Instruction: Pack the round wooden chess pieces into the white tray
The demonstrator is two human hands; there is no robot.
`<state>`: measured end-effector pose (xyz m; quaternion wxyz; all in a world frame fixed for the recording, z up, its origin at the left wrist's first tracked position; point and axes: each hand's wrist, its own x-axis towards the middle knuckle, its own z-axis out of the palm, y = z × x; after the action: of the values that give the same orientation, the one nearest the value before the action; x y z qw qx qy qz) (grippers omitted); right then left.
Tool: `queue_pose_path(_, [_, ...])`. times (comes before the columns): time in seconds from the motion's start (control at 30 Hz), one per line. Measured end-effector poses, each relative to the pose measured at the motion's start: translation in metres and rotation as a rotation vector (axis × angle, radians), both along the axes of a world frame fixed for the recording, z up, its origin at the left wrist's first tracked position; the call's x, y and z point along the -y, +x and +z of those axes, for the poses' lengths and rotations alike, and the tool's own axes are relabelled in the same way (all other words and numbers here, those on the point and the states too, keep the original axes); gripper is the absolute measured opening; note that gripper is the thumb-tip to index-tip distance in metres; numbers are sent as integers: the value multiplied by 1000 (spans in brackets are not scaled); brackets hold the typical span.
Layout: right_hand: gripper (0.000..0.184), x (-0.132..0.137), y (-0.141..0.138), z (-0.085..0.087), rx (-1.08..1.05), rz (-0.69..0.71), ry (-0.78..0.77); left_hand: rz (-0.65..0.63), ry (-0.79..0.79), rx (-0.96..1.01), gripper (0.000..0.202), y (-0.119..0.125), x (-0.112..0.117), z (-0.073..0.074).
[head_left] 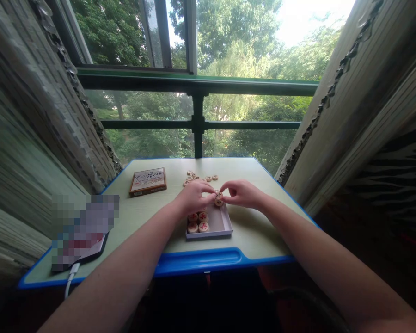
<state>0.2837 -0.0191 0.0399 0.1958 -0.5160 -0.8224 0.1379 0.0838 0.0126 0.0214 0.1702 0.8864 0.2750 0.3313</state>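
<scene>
Both my hands meet over a shallow white box (228, 221) on the table. My left hand (195, 196) has its thumb and index finger at the left side of round wooden Chinese chess pieces (218, 201). From the right, my right hand (241, 193) pinches the same pieces, which show dark characters. Inside the box, at its left, lie several chess pieces with red characters (203, 226); my left hand covers part of that side. Behind my left hand, loose chess pieces (209, 178) lie scattered on the tabletop.
A flat printed box lid (148, 181) rests at the back left. At the front left lies a blurred-out device (85, 231) with a white cable (71, 280). The table (263, 226) has a blue rim with a groove in front; a green railing (256, 86) stands behind.
</scene>
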Motion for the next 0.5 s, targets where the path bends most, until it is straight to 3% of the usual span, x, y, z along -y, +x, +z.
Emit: queue_pose_path(0.5, [30, 4, -2, 5, 87, 18, -105, -74, -14, -98, 18, 0, 4, 4])
